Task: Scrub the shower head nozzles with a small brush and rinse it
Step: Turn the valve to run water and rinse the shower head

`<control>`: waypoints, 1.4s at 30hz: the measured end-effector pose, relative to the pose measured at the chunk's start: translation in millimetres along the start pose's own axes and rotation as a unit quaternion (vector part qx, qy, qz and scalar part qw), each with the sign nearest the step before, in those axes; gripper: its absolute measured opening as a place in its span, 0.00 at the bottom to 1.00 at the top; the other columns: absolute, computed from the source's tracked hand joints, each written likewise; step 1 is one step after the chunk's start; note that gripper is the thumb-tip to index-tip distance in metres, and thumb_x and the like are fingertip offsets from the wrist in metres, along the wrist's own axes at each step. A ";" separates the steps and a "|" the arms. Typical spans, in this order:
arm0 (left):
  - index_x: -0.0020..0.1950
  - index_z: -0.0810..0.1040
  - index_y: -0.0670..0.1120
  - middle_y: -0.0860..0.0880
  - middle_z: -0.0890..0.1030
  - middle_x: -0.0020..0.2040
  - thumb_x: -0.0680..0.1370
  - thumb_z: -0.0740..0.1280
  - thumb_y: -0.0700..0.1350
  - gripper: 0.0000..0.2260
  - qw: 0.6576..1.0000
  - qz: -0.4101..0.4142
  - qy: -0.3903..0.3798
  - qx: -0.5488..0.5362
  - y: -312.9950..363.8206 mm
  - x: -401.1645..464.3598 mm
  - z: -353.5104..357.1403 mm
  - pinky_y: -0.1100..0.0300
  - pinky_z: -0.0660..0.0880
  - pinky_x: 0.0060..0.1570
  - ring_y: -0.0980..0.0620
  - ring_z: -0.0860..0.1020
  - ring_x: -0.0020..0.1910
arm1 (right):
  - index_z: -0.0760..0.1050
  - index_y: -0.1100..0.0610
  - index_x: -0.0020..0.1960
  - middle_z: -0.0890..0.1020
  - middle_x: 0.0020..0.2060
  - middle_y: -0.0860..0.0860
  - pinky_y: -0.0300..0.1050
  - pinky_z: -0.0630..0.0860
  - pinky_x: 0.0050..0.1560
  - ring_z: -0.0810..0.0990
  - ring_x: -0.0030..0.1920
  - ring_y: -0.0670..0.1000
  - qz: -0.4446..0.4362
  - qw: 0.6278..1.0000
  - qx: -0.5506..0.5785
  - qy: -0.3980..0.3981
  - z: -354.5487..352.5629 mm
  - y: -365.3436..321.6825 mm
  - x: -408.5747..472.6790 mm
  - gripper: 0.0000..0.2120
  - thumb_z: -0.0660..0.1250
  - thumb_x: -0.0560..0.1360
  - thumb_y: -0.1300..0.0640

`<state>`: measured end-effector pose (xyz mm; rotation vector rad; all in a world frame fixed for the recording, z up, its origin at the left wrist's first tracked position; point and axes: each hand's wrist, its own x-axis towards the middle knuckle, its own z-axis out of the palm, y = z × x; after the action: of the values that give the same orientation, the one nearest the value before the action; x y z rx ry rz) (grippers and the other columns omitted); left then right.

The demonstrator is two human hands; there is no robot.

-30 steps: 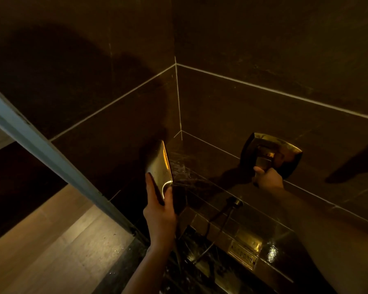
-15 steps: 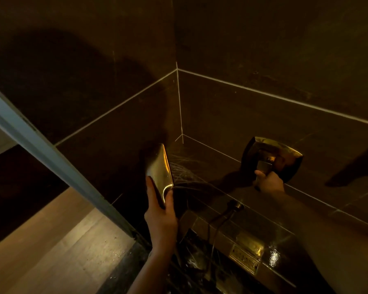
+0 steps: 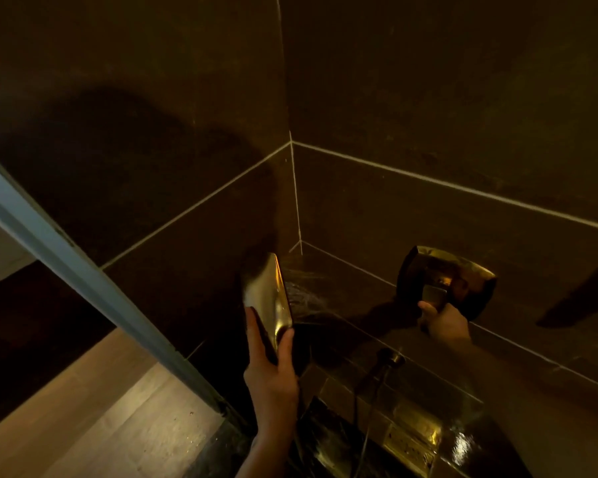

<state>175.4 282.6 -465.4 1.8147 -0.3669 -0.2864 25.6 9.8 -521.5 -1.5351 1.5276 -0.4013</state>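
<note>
The gold-coloured hand shower head (image 3: 266,298) is held low in the corner of the dark tiled shower, with its nozzle face turned to the right, away from the camera, so the nozzles themselves are not seen. Thin water jets (image 3: 302,291) are seen to come out of it toward the wall tiles, so the step in hand is judged to be the rinse. It is gripped at its lower, narrow end by the left hand (image 3: 271,381), with the fingers laid along the back and the thumb curled over the front edge. The head looks like polished metal or plated plastic: it is stiff, probably rather light, and it is expected to be slippery when wet, so the narrow neck near the hose (image 3: 366,419) is judged the safest place to hold. The pull of the hose may turn the head in the hand. To the right, the small lever of the gold wall mixer valve (image 3: 446,281) is pinched by the right hand (image 3: 442,322) between thumb and fingers. Below, a wet ledge with a gold drain plate (image 3: 411,439) is seen, and at the left a pale door frame (image 3: 83,277) and a wooden floor (image 3: 101,426).
</note>
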 end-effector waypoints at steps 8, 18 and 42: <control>0.77 0.52 0.74 0.60 0.74 0.67 0.80 0.68 0.55 0.33 0.999 0.007 -0.008 -0.032 26.0 6.2 4.8 0.41 0.84 0.47 0.42 0.85 0.51 | 0.72 0.63 0.62 0.78 0.49 0.57 0.50 0.73 0.46 0.75 0.46 0.53 0.008 1.000 -0.005 -0.002 -4.9 -4.7 -10.8 0.13 0.62 0.81 0.56; 0.77 0.53 0.74 0.58 0.70 0.73 0.80 0.68 0.52 0.34 0.999 0.006 -0.006 -0.033 26.2 10.5 4.4 0.47 0.85 0.43 0.43 0.85 0.53 | 0.71 0.61 0.61 0.79 0.50 0.56 0.50 0.76 0.45 0.77 0.45 0.52 -0.010 1.000 -0.004 0.006 -2.2 2.2 -9.8 0.13 0.61 0.81 0.54; 0.71 0.54 0.82 0.50 0.68 0.78 0.76 0.70 0.56 0.34 0.999 -0.021 -0.011 -0.027 22.3 11.3 -3.7 0.31 0.80 0.52 0.27 0.79 0.60 | 0.68 0.64 0.66 0.75 0.63 0.62 0.54 0.72 0.59 0.74 0.65 0.60 0.025 0.998 -0.057 0.020 3.5 -1.2 -1.2 0.15 0.61 0.79 0.67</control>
<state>184.9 275.9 -443.0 1.7685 -0.3328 -0.3427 28.8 11.9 -522.1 -1.5811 1.6398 -0.3236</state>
